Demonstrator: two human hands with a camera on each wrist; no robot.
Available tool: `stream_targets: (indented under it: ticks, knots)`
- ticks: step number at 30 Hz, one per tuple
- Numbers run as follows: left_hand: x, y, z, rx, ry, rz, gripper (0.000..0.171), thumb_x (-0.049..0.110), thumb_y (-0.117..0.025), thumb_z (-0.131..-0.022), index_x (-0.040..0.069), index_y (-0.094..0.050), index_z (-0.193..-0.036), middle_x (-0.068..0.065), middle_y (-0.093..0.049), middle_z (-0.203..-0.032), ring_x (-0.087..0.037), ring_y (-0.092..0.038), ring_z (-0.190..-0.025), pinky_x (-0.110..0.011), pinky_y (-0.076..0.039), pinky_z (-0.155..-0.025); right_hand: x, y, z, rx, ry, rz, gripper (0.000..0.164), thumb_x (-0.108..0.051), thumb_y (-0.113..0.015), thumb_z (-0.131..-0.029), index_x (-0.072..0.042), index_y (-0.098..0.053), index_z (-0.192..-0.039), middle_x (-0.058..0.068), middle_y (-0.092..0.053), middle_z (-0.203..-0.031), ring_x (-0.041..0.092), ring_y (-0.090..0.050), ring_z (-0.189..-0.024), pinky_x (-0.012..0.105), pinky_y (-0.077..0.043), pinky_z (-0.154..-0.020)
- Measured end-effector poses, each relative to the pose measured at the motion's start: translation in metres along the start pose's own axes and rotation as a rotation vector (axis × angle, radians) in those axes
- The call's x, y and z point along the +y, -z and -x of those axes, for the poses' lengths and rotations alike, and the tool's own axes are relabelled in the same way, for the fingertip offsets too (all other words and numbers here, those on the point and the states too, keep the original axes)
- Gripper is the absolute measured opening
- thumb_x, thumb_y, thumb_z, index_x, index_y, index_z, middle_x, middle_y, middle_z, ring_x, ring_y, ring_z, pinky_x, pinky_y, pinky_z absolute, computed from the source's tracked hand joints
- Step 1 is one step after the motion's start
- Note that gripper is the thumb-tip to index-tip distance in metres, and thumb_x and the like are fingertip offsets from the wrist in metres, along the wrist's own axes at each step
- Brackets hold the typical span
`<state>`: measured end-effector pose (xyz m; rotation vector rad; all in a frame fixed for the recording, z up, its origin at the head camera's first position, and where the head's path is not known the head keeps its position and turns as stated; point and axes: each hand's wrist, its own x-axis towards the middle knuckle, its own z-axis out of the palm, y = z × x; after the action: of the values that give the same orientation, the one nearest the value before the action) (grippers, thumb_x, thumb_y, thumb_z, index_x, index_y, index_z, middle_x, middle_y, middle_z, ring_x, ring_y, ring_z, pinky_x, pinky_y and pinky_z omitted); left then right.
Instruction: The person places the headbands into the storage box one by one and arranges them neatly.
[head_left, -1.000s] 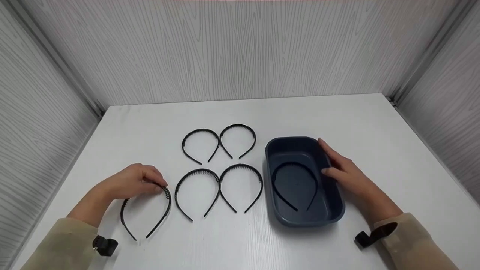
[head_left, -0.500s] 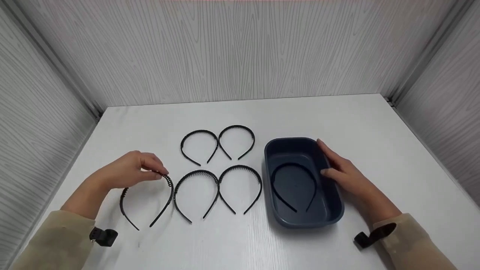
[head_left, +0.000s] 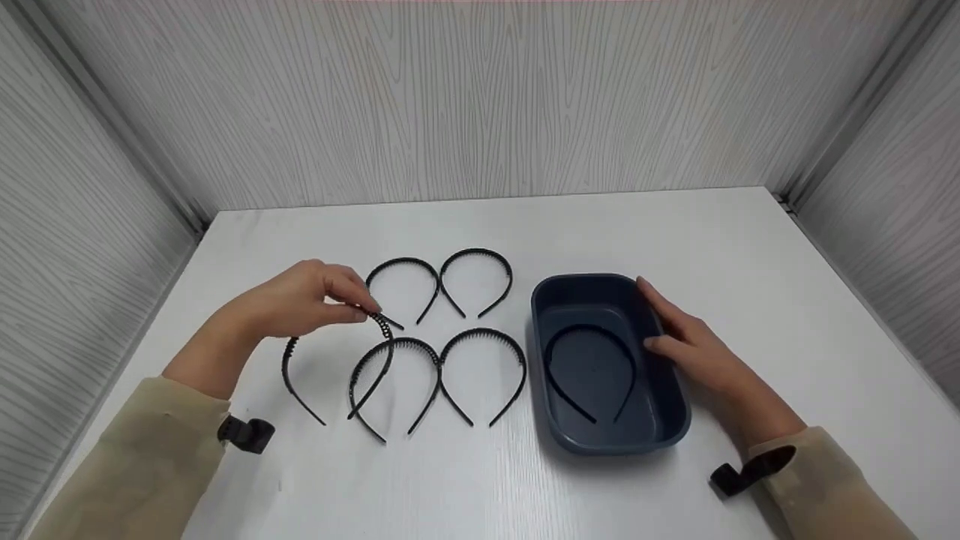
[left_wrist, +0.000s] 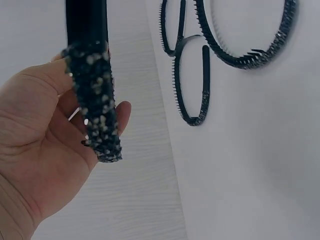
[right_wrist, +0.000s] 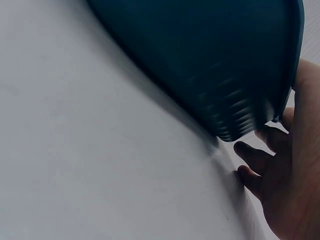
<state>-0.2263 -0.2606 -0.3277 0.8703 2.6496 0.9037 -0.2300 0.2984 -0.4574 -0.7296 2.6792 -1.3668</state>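
My left hand [head_left: 304,301] pinches the top of a black toothed headband [head_left: 286,371] between thumb and fingertips. The headband hangs above the table, its right arm overlapping a lying headband in the head view. Up close in the left wrist view, the held headband [left_wrist: 95,100] shows a speckled, glittery surface. My right hand [head_left: 694,349] grips the right side of a dark blue plastic bin [head_left: 592,382], thumb over the rim and fingers outside. Another black headband [head_left: 634,367] lies inside the bin. The left fingertips are partly hidden behind the headband in the left wrist view.
Two black headbands, one on the left [head_left: 405,259] and one on the right [head_left: 476,250], lie in a back row. Two more, left [head_left: 352,382] and right [head_left: 523,367], form a front row. Grey wood-grain panels [head_left: 480,105] surround the white table [head_left: 450,495].
My left hand has lifted the headband off the table and carried it rightward and away from me. The right hand and bin have stayed in place.
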Motion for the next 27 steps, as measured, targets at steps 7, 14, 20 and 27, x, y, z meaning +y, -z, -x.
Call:
stream_targets:
  ticks: [7,14,20,27]
  knots:
    - [0.024,-0.001,-0.031,-0.024,-0.035,0.008,0.021,0.005,-0.074,-0.099,0.015,-0.085,-0.114,0.002,-0.074,-0.112,-0.018,-0.068,-0.103,-0.043,-0.055,-0.091,-0.002,0.000,0.000,-0.002,0.009,-0.025,0.079,-0.013,-0.060,-0.105,-0.033,-0.021,-0.171,-0.003,-0.022,-0.175,0.027,-0.019,-0.160,0.012,-0.020,-0.117]
    - [0.050,-0.003,-0.058,-0.051,-0.072,0.017,0.022,0.005,-0.074,-0.099,0.017,-0.085,-0.113,0.002,-0.074,-0.112,-0.017,-0.065,-0.101,-0.042,-0.053,-0.095,-0.001,-0.001,-0.001,-0.002,0.042,-0.038,0.078,-0.011,-0.061,-0.105,-0.026,-0.022,-0.171,-0.002,-0.022,-0.175,0.025,-0.019,-0.160,0.013,-0.020,-0.118]
    - [0.073,-0.008,-0.079,-0.073,-0.105,0.040,0.022,0.001,-0.074,-0.098,0.014,-0.085,-0.113,0.000,-0.074,-0.111,-0.017,-0.068,-0.101,-0.039,-0.055,-0.093,0.001,-0.002,-0.001,0.000,0.041,-0.030,0.079,-0.010,-0.062,-0.104,-0.027,-0.022,-0.171,-0.001,-0.022,-0.175,0.025,-0.020,-0.160,0.012,-0.020,-0.117]
    - [0.096,-0.016,-0.105,-0.092,-0.177,0.022,0.019,0.004,-0.076,-0.098,0.012,-0.085,-0.113,0.000,-0.074,-0.110,-0.017,-0.069,-0.097,-0.035,-0.057,-0.088,-0.003,-0.003,0.000,0.001,0.018,-0.037,0.079,-0.012,-0.061,-0.105,-0.029,-0.021,-0.171,-0.003,-0.023,-0.175,0.028,-0.022,-0.159,0.011,-0.022,-0.116]
